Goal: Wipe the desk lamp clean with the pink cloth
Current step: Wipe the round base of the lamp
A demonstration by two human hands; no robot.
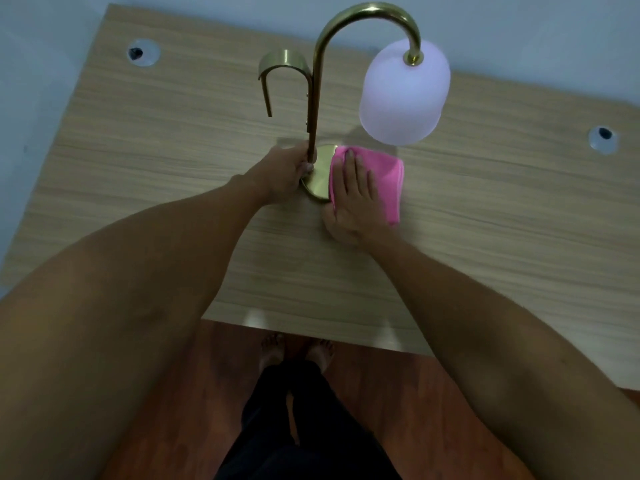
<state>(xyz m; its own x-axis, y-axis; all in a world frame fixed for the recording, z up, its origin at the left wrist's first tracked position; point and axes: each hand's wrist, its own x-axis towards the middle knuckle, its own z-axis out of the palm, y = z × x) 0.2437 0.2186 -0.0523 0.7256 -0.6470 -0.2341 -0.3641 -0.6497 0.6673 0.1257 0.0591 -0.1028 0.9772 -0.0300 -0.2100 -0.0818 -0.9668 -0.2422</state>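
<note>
We see the desk lamp [317, 98] standing upright — a brass stem curving over the top, a frosted white shade [403, 93] hanging mouth-down on the right, a smaller brass hook on the left. The pink cloth [384, 181] lies spread flat — half over the round brass base [320, 174], half on the wood.

Dim, flat indoor light with a cool cast. Soft, faint shadows lie on the desk [485, 220] beneath the white lampshade [403, 95]. Wide-angle distortion swells the forearms at the lower edges. The whole frame is slightly soft, blurring the pink cloth [388, 181].
</note>
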